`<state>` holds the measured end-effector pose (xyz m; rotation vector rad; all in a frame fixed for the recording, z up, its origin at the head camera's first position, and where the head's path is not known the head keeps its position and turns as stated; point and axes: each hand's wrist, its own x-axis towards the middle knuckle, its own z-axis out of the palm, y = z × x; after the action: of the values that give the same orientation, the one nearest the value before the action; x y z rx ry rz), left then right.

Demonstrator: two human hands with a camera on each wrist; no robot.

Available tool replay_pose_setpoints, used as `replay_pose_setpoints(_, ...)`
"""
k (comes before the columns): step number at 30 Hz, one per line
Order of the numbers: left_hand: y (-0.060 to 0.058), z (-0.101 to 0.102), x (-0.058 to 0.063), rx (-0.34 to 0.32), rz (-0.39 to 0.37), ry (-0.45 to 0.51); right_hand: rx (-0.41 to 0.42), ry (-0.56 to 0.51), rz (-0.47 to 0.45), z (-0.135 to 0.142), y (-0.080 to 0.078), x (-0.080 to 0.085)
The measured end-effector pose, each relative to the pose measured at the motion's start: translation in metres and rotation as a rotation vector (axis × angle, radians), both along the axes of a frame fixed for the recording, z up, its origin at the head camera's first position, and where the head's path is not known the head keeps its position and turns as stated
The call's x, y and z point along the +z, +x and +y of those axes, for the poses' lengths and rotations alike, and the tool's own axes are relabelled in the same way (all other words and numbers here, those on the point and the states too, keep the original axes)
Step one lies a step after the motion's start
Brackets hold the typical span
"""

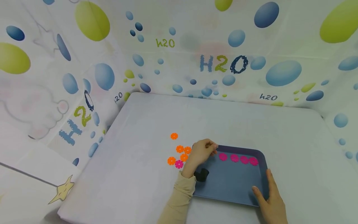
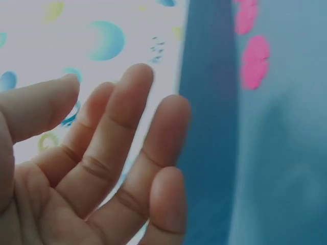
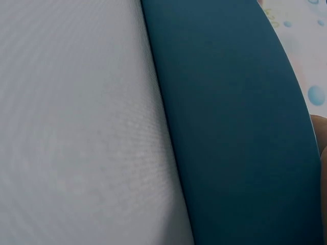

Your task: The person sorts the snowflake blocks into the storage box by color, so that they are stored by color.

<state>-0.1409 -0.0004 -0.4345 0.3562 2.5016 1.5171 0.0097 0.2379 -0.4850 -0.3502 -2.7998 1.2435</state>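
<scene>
My left hand [image 1: 199,153] hangs loosely spread near magenta notched discs [image 1: 234,158]; my right hand [image 1: 272,200] straddles the tray's [image 1: 229,186] rim, presumably steadying; pinch unclear.

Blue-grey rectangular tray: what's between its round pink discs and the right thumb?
Only bare tray floor separates pink discs from right thumb, in the head view.

The tray [image 1: 227,185] looks smooth, matt plastic — the table cover [image 1: 126,158], woven cloth.
</scene>
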Motion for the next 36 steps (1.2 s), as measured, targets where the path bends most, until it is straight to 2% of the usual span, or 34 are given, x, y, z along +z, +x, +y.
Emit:
replay_pose_setpoints(5, 0.003, -0.027, 0.011, 0.11, 0.015, 0.166, -0.002, 0.001, -0.004, 0.001, 0.0, 0.0)
replay_pose_setpoints(7, 0.005, -0.041, 0.011, 0.152, 0.018, 0.213, -0.005, -0.001, -0.009, 0.0, 0.0, 0.001)
replay_pose_setpoints(10, 0.01, -0.062, 0.007, 0.216, 0.022, 0.231, -0.007, -0.005, -0.01, 0.0, 0.0, 0.001)
replay_pose_setpoints(13, 0.015, -0.077, -0.001, 0.292, 0.006, 0.201, -0.008, -0.003, -0.004, 0.001, 0.0, 0.001)
replay_pose_setpoints(16, 0.023, -0.087, -0.01, 0.341, -0.02, 0.17, -0.008, -0.002, -0.006, 0.001, 0.0, 0.0)
replay_pose_setpoints(19, 0.031, -0.093, -0.02, 0.345, -0.022, 0.1, -0.01, -0.001, -0.015, 0.001, 0.0, 0.001)
replay_pose_setpoints(24, 0.041, -0.097, -0.033, 0.306, -0.004, 0.0, -0.013, 0.004, -0.007, -0.001, 0.0, 0.0)
replay_pose_setpoints(31, 0.048, -0.098, -0.037, 0.298, 0.065, -0.06, -0.006, 0.003, -0.006, -0.001, 0.0, 0.001)
replay_pose_setpoints(36, 0.048, -0.098, -0.04, 0.309, 0.14, -0.148, -0.007, -0.001, -0.023, -0.001, 0.0, 0.002)
